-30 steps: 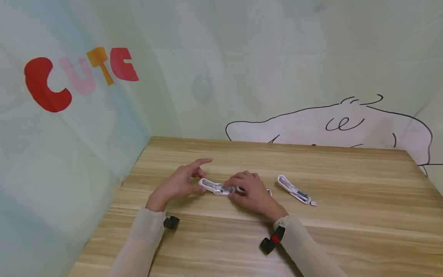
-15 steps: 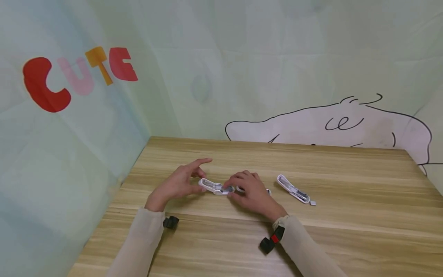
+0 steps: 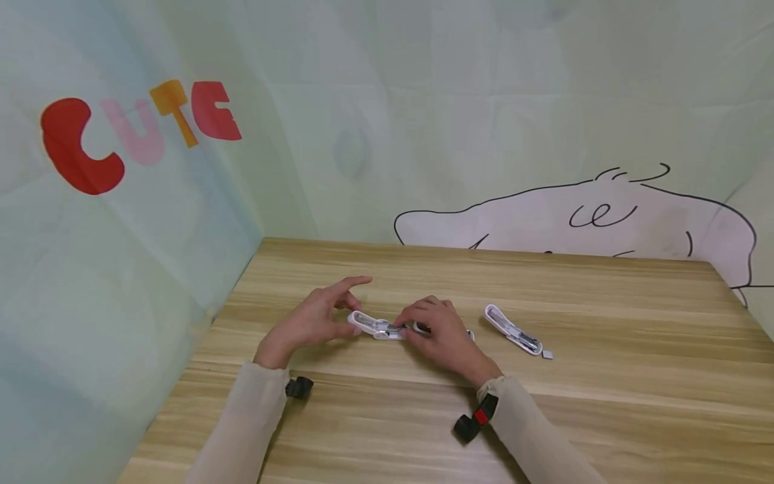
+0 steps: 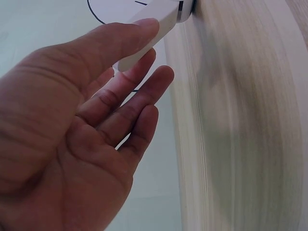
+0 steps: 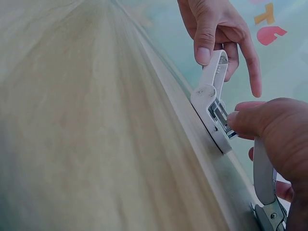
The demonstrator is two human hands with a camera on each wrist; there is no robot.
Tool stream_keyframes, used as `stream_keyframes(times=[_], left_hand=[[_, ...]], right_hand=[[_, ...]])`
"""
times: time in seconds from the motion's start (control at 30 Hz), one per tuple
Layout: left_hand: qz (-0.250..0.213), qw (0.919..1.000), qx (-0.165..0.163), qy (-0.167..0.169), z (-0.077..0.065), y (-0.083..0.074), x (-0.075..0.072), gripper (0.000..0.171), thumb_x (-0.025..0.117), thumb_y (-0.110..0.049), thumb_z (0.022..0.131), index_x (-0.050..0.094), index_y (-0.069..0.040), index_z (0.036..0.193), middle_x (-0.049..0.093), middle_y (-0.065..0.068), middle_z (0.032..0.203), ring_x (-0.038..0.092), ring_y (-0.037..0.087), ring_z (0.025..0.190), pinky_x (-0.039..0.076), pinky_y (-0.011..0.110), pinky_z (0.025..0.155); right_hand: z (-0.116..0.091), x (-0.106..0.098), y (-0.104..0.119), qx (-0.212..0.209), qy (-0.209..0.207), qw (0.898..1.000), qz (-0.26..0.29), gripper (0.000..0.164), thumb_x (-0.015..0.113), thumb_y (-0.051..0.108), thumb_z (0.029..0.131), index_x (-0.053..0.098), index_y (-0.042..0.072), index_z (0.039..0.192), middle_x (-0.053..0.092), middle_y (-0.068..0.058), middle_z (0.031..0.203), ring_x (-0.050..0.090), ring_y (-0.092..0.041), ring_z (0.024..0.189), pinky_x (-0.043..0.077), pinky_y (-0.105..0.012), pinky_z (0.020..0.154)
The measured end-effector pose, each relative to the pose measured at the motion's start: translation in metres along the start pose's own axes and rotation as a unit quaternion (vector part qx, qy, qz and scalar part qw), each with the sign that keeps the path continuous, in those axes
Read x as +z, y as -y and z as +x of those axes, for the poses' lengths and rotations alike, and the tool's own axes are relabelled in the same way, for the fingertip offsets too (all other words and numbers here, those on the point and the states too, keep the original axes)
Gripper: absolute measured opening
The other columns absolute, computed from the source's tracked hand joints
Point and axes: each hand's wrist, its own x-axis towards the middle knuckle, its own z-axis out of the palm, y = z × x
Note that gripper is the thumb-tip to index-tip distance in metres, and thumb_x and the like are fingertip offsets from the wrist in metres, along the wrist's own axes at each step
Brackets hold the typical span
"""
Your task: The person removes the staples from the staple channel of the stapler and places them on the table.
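left hand (image 3: pixel 308 321) is spread, thumb steadying a white case (image 3: pixel 376 326) on the table (image 3: pixel 387 417). right hand (image 3: pixel 440 333) pinches its near end; only the right wrist view shows fingertips (image 5: pixel 239 119) on metal. another case (image 3: pixel 512 330) lies right.

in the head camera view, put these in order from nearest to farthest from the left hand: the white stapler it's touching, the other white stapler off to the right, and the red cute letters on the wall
1. The touched white stapler, at the left hand's thumb, table centre.
2. The other white stapler, lying to the right, beyond the right hand.
3. The red letters, up on the left wall.
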Motion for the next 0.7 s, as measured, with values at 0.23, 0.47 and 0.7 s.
stream_keyframes(times=[0.23,0.47,0.7], left_hand=[[0.005,1.0000,-0.001,-0.001,0.000,-0.001,0.000,0.088,0.086,-0.005,0.089,0.043,-0.026,0.163,0.075,0.002,0.114,0.070,0.027,0.122,0.047,0.059,0.115],[0.003,1.0000,-0.004,0.001,0.000,-0.001,-0.001,0.088,0.086,-0.005,0.089,0.043,-0.027,0.163,0.075,0.001,0.113,0.069,0.026,0.120,0.045,0.061,0.117],[0.011,0.9999,-0.009,0.003,-0.001,-0.002,-0.001,0.089,0.086,-0.006,0.089,0.042,-0.028,0.164,0.074,0.001,0.114,0.068,0.023,0.117,0.046,0.059,0.114]], right_hand=[[0.000,0.000,-0.002,-0.004,-0.025,0.999,0.041,0.022,0.081,0.014,0.095,0.079,0.017,0.117,0.081,0.003,0.114,0.064,-0.018,0.115,0.041,-0.043,0.101],[0.001,-0.003,0.011,-0.031,0.007,0.999,0.012,0.037,0.083,0.017,0.086,0.072,0.020,0.121,0.076,0.008,0.103,0.061,-0.018,0.122,0.035,-0.049,0.111],[-0.001,-0.001,0.022,-0.053,0.073,0.993,-0.072,0.057,0.081,0.020,0.087,0.061,0.026,0.140,0.069,0.013,0.092,0.059,-0.019,0.126,0.034,-0.051,0.118]])
